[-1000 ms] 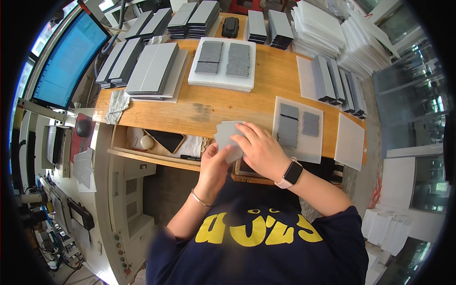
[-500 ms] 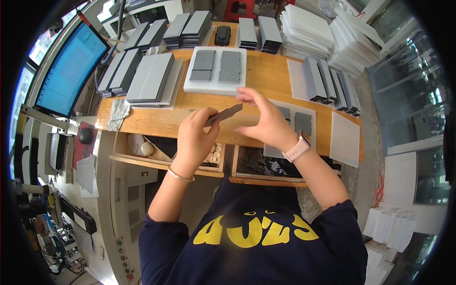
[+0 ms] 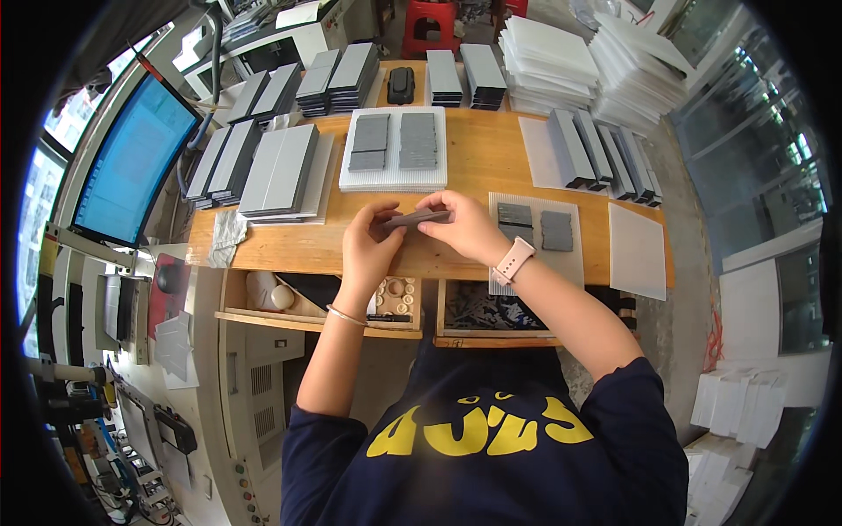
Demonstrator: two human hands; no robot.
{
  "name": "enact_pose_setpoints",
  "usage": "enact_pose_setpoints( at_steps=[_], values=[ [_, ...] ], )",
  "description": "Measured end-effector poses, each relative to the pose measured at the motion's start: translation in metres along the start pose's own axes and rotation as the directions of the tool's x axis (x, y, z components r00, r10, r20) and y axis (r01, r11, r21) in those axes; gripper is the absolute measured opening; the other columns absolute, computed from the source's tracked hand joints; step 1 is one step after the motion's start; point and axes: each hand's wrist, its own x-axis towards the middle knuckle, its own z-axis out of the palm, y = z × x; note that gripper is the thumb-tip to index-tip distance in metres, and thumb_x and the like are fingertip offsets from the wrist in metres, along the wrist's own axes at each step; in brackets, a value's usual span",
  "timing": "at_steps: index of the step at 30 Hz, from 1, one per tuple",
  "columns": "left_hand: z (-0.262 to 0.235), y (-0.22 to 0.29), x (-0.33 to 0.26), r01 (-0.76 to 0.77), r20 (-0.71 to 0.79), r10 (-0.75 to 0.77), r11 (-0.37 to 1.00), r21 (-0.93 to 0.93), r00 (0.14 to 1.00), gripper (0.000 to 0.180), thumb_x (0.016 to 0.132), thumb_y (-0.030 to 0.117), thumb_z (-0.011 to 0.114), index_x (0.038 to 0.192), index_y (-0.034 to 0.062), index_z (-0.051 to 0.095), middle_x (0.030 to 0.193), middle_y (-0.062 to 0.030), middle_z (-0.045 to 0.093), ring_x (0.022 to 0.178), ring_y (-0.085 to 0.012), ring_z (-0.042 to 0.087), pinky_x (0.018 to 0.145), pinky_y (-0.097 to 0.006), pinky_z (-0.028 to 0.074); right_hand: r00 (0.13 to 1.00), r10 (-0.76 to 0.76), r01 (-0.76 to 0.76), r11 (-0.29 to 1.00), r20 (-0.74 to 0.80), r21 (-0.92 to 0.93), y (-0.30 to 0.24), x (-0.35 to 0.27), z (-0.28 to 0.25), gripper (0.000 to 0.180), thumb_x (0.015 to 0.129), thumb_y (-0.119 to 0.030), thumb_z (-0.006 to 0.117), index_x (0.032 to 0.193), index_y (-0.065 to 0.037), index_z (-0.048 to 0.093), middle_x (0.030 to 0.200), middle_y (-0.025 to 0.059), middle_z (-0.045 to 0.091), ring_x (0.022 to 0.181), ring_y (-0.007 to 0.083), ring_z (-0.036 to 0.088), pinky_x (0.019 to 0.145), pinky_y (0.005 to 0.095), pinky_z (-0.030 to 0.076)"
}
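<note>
Between my two hands, above the near part of the wooden table (image 3: 351,254), is a thin dark grey plate (image 3: 416,217). My left hand (image 3: 372,235) grips its left end between thumb and fingers, and my right hand (image 3: 458,224) pinches its right end. The plate is held tilted, with mostly its edge showing. Just beyond my hands, a stack of white corrugated sheets (image 3: 392,179) carries two rows of similar grey plates (image 3: 418,140). To the right of my right wrist, another white corrugated sheet (image 3: 539,263) bears two smaller groups of grey plates (image 3: 556,231).
Stacks of light grey slabs (image 3: 279,171) stand at the left and along the back, more (image 3: 574,149) at the right. White foam sheets (image 3: 548,66) pile up at the far right. Two open drawers (image 3: 386,331) jut out below the table edge. A monitor (image 3: 132,167) stands at left.
My right hand, apart from the plate before, has come in and taken hold of its right end. The plate now lies more level. The whole view has shifted slightly.
</note>
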Motion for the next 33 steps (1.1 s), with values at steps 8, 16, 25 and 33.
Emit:
enact_pose_setpoints(
  at_steps=[8, 16, 25, 33],
  values=[
    [0.016, -0.008, -0.004, -0.014, -0.061, 0.008, 0.995, -0.103, 0.998, 0.055, 0.068, -0.013, 0.054, 0.119, -0.0001, 0.039, 0.103, -0.0094, 0.047, 0.096, -0.0146, 0.048, 0.083, -0.025, 0.041, 0.997, 0.055, -0.032, 0.927, -0.051, 0.375, -0.004, -0.003, 0.02, 0.025, 0.077, -0.008, 0.06, 0.1, 0.0, 0.053, 0.095, 0.0069, 0.057, 0.086, 0.011, 0.053, 0.076, 0.0232, 0.043],
    [0.021, -0.002, -0.015, -0.11, -0.127, 0.122, 0.989, 0.097, 0.984, 0.06, 0.07, -0.006, 0.055, 0.125, 0.0043, 0.034, 0.101, -0.0127, 0.052, 0.095, -0.0231, 0.052, 0.084, -0.032, 0.041, 0.982, 0.135, -0.082, 0.933, -0.129, 0.35, -0.007, -0.003, 0.018, 0.019, 0.086, -0.016, 0.048, 0.097, -0.001, 0.055, 0.091, 0.0042, 0.058, 0.085, 0.01, 0.051, 0.078, 0.0237, 0.039],
    [0.03, -0.007, -0.017, -0.167, -0.186, 0.197, 0.972, 0.164, 0.963, 0.066, 0.071, -0.007, 0.052, 0.13, 0.0037, 0.024, 0.106, -0.0159, 0.049, 0.1, -0.0257, 0.049, 0.09, -0.034, 0.037, 0.991, 0.085, -0.038, 0.919, -0.104, 0.393, -0.003, -0.006, 0.029, 0.026, 0.084, -0.009, 0.046, 0.108, 0.001, 0.047, 0.104, 0.0112, 0.054, 0.098, 0.0152, 0.049, 0.086, 0.0271, 0.038],
    [0.014, -0.005, -0.016, -0.006, -0.15, 0.016, 0.998, 0.068, 0.989, 0.059, 0.074, -0.011, 0.052, 0.127, 0.0033, 0.031, 0.092, -0.0093, 0.054, 0.084, -0.0137, 0.052, 0.075, -0.023, 0.042, 0.961, -0.259, 0.225, 0.937, -0.1, -0.266, -0.007, -0.015, 0.029, 0.044, 0.069, 0.003, 0.052, 0.111, -0.002, 0.044, 0.111, 0.0141, 0.048, 0.106, 0.0268, 0.046, 0.093, 0.0347, 0.036]
  ],
)
